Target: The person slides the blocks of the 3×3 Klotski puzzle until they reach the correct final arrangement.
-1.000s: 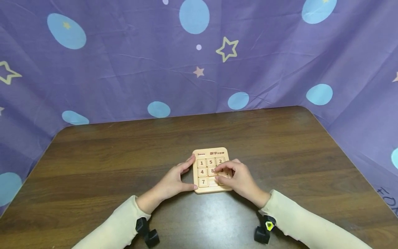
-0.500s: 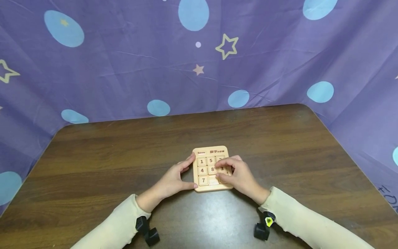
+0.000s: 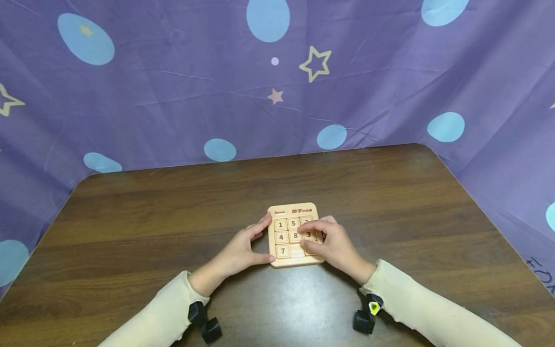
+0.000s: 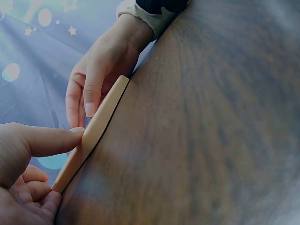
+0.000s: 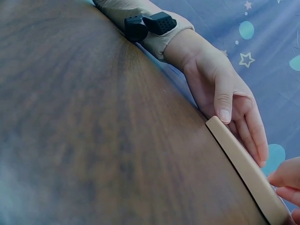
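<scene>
In the head view a light wooden number slide puzzle (image 3: 292,264) lies flat on the table. Tiles 1, 5, 4, 8, 3 and 7 can be read; the 2 is mostly covered. A gap (image 3: 297,251) shows in the bottom row, right of the 7. My left hand (image 3: 236,253) holds the puzzle's left side, thumb at the lower corner and fingertips near the upper one. Over the right column is my right hand (image 3: 336,243), index fingertip by the 8 and 3 tiles, thumb tip below them. It partly hides a tile at the bottom right.
The brown wooden table (image 3: 173,202) extends around the puzzle on all sides. Behind it hangs a purple curtain (image 3: 173,96) with blue dots and stars. A black wrist camera (image 3: 364,320) sits on the right sleeve, and another wrist camera (image 3: 211,329) on the left.
My right index finger has shifted slightly up the puzzle, uncovering the 3 and covering more of the 2. My left hand keeps its place on the left edge.
</scene>
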A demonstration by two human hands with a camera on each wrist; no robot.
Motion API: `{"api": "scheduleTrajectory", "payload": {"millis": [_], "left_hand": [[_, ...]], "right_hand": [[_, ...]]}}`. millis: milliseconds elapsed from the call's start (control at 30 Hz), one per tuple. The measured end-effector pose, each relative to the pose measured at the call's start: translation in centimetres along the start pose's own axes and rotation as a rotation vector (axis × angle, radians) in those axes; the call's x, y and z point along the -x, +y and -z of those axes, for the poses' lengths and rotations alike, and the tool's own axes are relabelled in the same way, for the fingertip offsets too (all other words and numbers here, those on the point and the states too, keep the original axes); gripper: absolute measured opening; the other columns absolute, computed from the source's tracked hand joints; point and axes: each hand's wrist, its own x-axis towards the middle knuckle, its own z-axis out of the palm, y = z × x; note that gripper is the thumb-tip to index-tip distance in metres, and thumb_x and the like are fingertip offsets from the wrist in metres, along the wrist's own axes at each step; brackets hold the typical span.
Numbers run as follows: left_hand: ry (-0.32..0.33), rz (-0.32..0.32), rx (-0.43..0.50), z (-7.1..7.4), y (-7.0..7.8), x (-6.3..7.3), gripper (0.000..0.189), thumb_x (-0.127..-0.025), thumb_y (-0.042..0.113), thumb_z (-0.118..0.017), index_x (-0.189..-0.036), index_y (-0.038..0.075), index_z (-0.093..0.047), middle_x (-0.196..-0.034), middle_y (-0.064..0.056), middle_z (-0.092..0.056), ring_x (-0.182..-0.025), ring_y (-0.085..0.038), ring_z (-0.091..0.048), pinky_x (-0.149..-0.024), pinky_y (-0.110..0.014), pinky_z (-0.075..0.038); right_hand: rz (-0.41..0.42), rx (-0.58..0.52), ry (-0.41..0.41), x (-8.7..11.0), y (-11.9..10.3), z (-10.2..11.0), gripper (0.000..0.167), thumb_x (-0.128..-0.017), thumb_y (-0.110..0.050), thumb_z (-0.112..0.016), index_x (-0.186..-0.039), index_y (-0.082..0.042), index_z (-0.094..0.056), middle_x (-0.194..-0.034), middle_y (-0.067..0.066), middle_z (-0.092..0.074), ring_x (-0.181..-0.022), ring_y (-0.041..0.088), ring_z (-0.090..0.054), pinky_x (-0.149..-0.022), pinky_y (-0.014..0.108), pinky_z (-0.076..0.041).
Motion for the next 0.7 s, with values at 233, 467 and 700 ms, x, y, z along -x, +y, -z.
{"api": "scheduleTrajectory", "payload": {"millis": [233, 467, 700], "left_hand": [[0.002, 0.011, 0.003, -0.01, 0.1, 0.02, 0.09, -0.069, 0.005, -0.08, -0.144, -0.003, -0.03, -0.152, -0.013, -0.025, -0.138, -0.027, -0.028, -0.111, -0.041, -0.031], [0.002, 0.024, 0.011, 0.01, 0.24, 0.09, 0.091, -0.069, 0.004, -0.08, -0.144, -0.002, -0.03, -0.153, -0.011, -0.025, -0.139, -0.025, -0.027, -0.111, -0.04, -0.031], [0.001, 0.007, 0.012, 0.01, 0.13, 0.06, 0.091, -0.069, 0.004, -0.08, -0.144, -0.003, -0.03, -0.153, -0.012, -0.025, -0.139, -0.025, -0.026, -0.111, -0.041, -0.031]], "right_hand": [[0.0, 0.01, 0.011, -0.06, 0.02, 0.07, 0.026, -0.07, -0.01, -0.079, -0.095, -0.015, -0.075, -0.09, -0.002, -0.065, -0.083, 0.013, -0.05, -0.069, 0.025, -0.043], [-0.001, 0.018, 0.019, -0.07, 0.1, 0.01, 0.026, -0.07, -0.01, -0.079, -0.095, -0.015, -0.076, -0.089, -0.002, -0.066, -0.082, 0.012, -0.051, -0.069, 0.024, -0.044], [-0.005, -0.004, -0.002, -0.06, 0.26, -0.06, 0.025, -0.071, -0.012, -0.08, -0.095, -0.016, -0.075, -0.09, -0.002, -0.064, -0.084, 0.013, -0.05, -0.069, 0.025, -0.043]]}}
